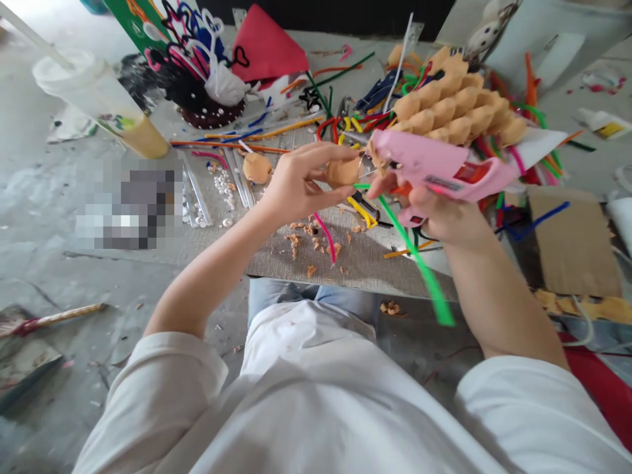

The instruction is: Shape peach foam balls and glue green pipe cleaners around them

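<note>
Beneath the pink glue gun (427,158) spreads the speckled tabletop (266,253), the biggest thing here. A pale pitcher (580,66) stands beyond the glue gun, off to its right. The red sheet (271,49) lies beyond it to the left, and the lidded cup (123,112), with a straw and a yellowish drink, stands well apart on the same side. Just behind the glue gun sits a bumpy tan mass (451,108) with coloured stems around it.

The right hand (447,214) is curled around the glue gun's underside, holding it over the table. Left of the gun, the left hand (301,174) is nearly closed, fingers and thumb pinching a small tan piece (343,171) just by its front end. A bright green strip (419,263) slants down below the gun, its upper end between the hands; I cannot tell which one grips it. Smaller still, tan scraps (311,270) lie below and left of the gun, and tiny white beads (227,187) farther left.
</note>
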The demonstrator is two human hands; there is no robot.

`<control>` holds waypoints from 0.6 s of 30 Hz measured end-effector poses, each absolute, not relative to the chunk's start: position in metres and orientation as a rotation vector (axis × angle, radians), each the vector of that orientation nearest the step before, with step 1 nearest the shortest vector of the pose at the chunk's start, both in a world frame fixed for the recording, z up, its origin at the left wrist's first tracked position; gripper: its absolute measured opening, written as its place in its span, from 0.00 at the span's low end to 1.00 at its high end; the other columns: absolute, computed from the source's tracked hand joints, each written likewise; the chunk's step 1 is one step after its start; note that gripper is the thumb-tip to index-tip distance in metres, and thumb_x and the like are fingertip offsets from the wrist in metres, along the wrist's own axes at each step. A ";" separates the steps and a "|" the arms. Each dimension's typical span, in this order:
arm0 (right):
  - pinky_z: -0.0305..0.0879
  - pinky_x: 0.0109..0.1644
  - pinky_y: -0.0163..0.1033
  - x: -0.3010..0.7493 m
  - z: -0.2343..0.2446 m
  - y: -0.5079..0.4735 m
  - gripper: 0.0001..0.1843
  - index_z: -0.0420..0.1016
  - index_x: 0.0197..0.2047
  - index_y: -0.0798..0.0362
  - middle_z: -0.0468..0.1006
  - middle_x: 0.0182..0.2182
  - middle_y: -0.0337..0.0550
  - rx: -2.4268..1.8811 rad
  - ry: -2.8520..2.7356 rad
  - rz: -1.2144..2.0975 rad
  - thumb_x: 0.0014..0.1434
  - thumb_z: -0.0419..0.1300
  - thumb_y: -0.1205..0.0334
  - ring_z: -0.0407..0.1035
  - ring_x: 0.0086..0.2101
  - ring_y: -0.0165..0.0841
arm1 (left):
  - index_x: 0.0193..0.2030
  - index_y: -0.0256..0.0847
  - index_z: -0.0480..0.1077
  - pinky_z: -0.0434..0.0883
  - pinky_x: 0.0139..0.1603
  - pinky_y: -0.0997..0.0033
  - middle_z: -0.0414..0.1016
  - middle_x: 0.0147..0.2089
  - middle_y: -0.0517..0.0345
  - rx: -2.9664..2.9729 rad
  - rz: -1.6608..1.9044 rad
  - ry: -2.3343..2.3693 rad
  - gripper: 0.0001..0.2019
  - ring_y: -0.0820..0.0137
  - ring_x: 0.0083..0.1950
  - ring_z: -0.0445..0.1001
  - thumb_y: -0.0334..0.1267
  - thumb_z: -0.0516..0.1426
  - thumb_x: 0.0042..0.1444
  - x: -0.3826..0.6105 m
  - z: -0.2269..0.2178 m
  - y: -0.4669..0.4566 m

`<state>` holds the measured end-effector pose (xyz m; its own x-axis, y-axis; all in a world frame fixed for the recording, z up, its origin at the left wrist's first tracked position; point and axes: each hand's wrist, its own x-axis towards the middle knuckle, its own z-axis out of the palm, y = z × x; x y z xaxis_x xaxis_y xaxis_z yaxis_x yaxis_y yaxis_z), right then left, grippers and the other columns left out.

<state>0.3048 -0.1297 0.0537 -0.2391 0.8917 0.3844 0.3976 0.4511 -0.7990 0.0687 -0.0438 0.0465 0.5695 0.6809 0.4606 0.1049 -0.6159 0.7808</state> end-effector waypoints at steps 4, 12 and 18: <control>0.76 0.44 0.50 0.300 0.057 -0.129 0.27 0.79 0.35 0.40 0.82 0.35 0.40 -0.995 -1.833 0.762 0.61 0.55 0.26 0.78 0.37 0.41 | 0.56 0.42 0.77 0.81 0.41 0.75 0.78 0.55 0.49 1.930 1.021 0.680 0.27 0.64 0.52 0.81 0.51 0.69 0.52 0.070 0.041 -0.041; 0.71 0.37 0.40 0.302 0.047 -0.127 0.14 0.81 0.40 0.42 0.78 0.29 0.33 -0.815 -1.705 0.732 0.66 0.63 0.42 0.75 0.30 0.32 | 0.59 0.41 0.73 0.84 0.48 0.67 0.78 0.56 0.52 2.027 0.969 0.560 0.35 0.60 0.56 0.81 0.60 0.68 0.50 0.074 0.033 -0.029; 0.54 0.21 0.35 0.302 0.048 -0.128 0.16 0.81 0.43 0.44 0.83 0.33 0.36 -0.788 -1.701 0.795 0.62 0.66 0.42 0.65 0.20 0.26 | 0.66 0.45 0.68 0.82 0.56 0.61 0.77 0.64 0.50 2.266 1.028 0.722 0.33 0.59 0.60 0.80 0.50 0.66 0.56 0.067 0.030 -0.026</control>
